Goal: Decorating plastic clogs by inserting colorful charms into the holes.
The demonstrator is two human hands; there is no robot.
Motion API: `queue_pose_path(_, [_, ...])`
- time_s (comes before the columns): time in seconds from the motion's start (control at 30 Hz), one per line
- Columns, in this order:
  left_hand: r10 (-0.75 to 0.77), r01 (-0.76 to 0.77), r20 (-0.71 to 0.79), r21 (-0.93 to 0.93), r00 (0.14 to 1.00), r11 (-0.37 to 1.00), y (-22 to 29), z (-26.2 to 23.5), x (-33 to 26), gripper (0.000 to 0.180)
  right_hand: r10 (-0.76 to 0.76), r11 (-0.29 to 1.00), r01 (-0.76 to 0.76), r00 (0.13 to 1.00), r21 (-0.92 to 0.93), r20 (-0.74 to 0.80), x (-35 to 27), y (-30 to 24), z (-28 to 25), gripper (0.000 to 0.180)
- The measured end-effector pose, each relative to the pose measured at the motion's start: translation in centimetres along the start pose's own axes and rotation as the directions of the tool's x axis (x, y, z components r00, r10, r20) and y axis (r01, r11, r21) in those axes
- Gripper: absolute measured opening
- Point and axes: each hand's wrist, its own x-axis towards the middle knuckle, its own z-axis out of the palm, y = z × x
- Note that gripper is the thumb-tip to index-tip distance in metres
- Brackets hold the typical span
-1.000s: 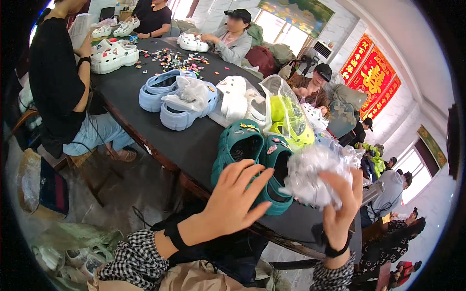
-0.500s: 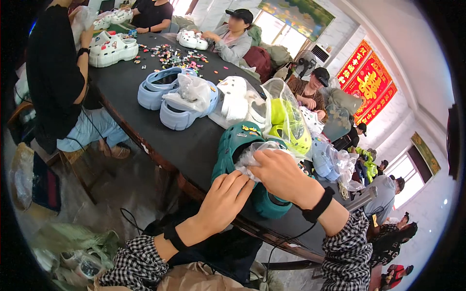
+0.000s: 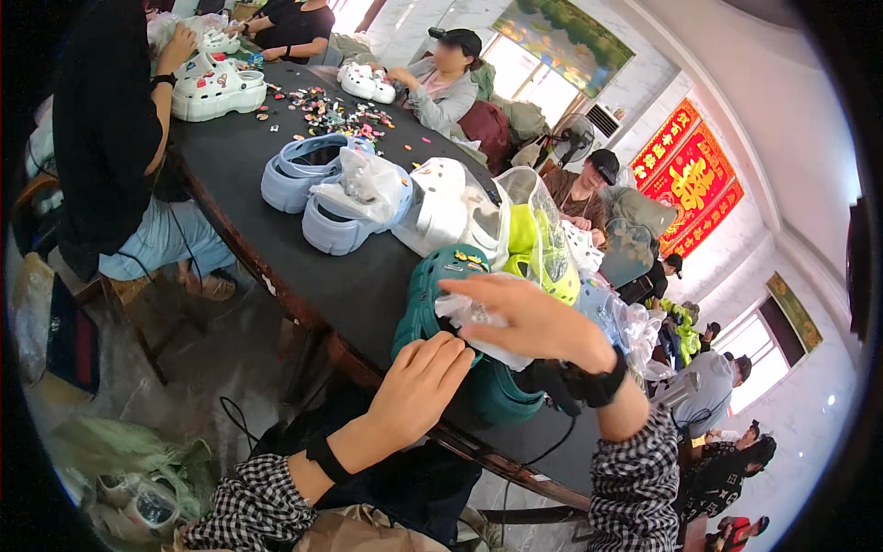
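Note:
A pair of dark green clogs stands at the near table edge in front of me: one clog (image 3: 421, 294) carries small charms on its toe, and the other clog (image 3: 506, 397) lies partly under my right arm. Crumpled clear plastic bag (image 3: 457, 311) bulges at the first clog's opening. My left hand (image 3: 418, 386) has its fingers bent and pressed together at the bag's lower edge by the clog; the fingertips are partly hidden. Over the bag, my right hand (image 3: 543, 322) stretches its fingers out with the thumb apart, the bag showing between them.
Beyond the green pair stand light blue clogs (image 3: 336, 225) with a plastic bag, white clogs (image 3: 437, 198) and bagged lime clogs (image 3: 552, 262). Loose colourful charms (image 3: 336, 115) lie scattered farther back. Co-workers sit around the dark table (image 3: 303, 267); one person (image 3: 110, 138) is close on my left.
My right hand has loosened from its closed grip on the bag and spread its fingers over it. The left hand stays by the clog, its fingers more curled.

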Motion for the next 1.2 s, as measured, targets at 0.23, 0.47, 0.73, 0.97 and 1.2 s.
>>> queue_pose_path(0.23, [-0.002, 0.002, -0.002, -0.057, 1.0, 0.998, -0.3, -0.5, -0.2, 0.04, -0.026, 0.957, -0.08, 0.934, -0.28, -0.356, -4.0, 2.1, -0.2, 0.044])
queue_pose_path(0.47, [0.001, -0.001, -0.004, -0.027, 1.0, 1.0, -0.1, -0.3, -0.3, 0.04, -0.286, 0.851, 0.223, 0.956, -0.476, -0.062, -1.3, 2.1, 3.6, 0.031])
queue_pose_path(0.73, [-0.022, 0.024, 0.047, -0.045, 0.999, 0.999, -0.1, -0.7, -0.2, 0.053, 0.039, 0.555, 0.002, 0.999, -0.832, 0.028, 4.8, 5.2, 7.7, 0.016])
queue_pose_path(0.97, [0.039, -0.05, 0.153, 0.07, 0.987, 0.996, -0.5, -0.5, 0.1, 0.062, 0.006, 0.774, 0.019, 0.999, -0.633, 0.037, 3.2, 5.2, 5.8, 0.02])
queue_pose_path(1.2, [0.098, -0.11, 0.216, 0.044, 0.971, 0.993, -0.5, -1.3, -0.5, 0.057, -0.102, 0.992, 0.044, 0.843, -0.121, -0.529, -0.8, 3.0, 3.0, 0.015])
